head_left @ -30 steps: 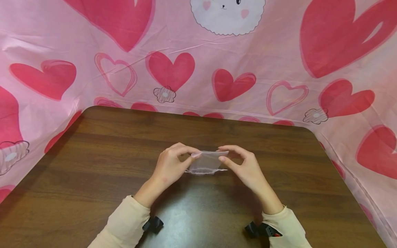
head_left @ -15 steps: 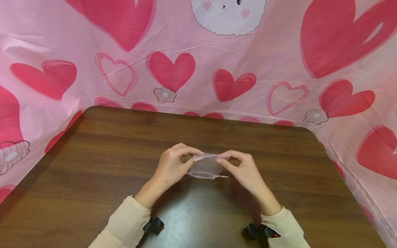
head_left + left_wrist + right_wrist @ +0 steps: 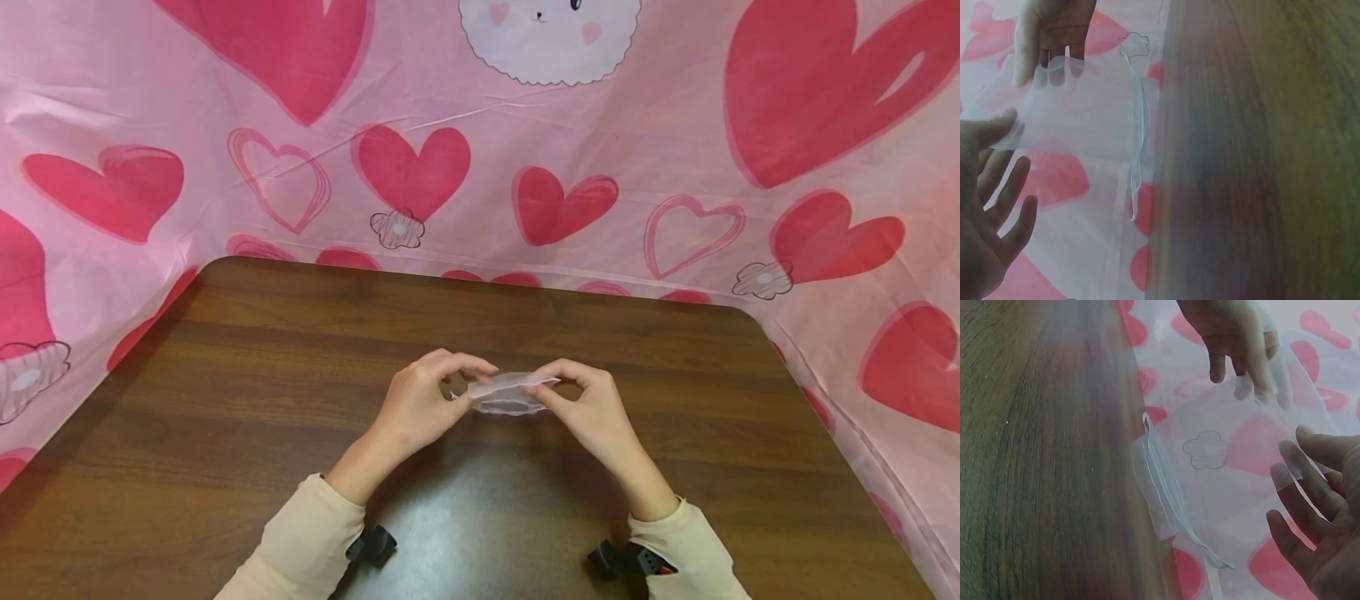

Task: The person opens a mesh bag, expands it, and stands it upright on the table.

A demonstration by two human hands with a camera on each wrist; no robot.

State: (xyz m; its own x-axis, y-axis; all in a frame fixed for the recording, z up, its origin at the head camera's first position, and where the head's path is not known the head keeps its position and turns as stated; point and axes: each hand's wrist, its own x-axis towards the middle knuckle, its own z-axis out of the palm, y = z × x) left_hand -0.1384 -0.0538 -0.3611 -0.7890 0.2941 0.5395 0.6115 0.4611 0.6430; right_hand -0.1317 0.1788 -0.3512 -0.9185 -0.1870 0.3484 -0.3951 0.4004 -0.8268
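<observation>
A small sheer white drawstring pouch spans the gap between both hands, held up over the table. My left hand pinches its left end between thumb and index finger; the other fingers spread loosely behind it in the left wrist view. At the right end, my right hand pinches the pouch's edge, with some fingertips showing through the fabric in the right wrist view. The gathered end carries a thin white cord with loops at its sides, and it points away from the pinched edge. The see-through pouch shows nothing inside.
A dark brown wooden table lies beneath the hands. Pink cloth with red hearts walls off its back and sides. Black wrist cameras sit by both cream sleeves.
The right hand has shifted slightly left, towards the left hand. The pouch's corded end dipped, then rose, so the pouch now looks flatter and shorter in the head view.
</observation>
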